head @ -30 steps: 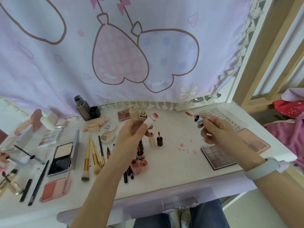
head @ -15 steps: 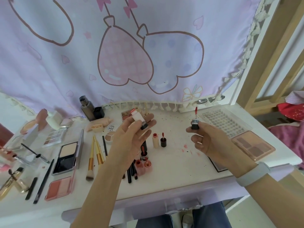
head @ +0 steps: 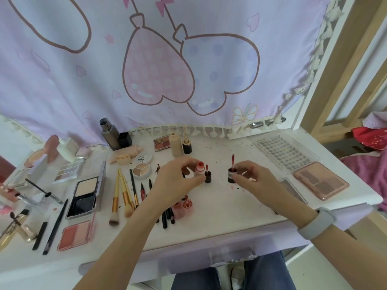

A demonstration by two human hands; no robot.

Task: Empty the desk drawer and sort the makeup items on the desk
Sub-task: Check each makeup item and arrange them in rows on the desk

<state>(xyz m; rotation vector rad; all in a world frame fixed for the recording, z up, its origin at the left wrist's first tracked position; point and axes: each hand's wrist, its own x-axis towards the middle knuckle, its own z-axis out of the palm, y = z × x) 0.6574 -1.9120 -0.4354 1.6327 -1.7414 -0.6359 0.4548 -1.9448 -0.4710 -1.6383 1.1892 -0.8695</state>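
Mid-frame on the desk [head: 230,216] — left hand [head: 178,183] pinching a pink lip-gloss tube [head: 200,168]; right hand [head: 254,181] pinching its dark cap [head: 231,175], red wand upright.

Bare forearms, a pale grey wristband [head: 317,223] on the right wrist, blue jeans [head: 261,273].

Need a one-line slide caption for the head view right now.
Left hand sets a lip-gloss tube on the desk; right hand stands its dark applicator cap upright nearby.
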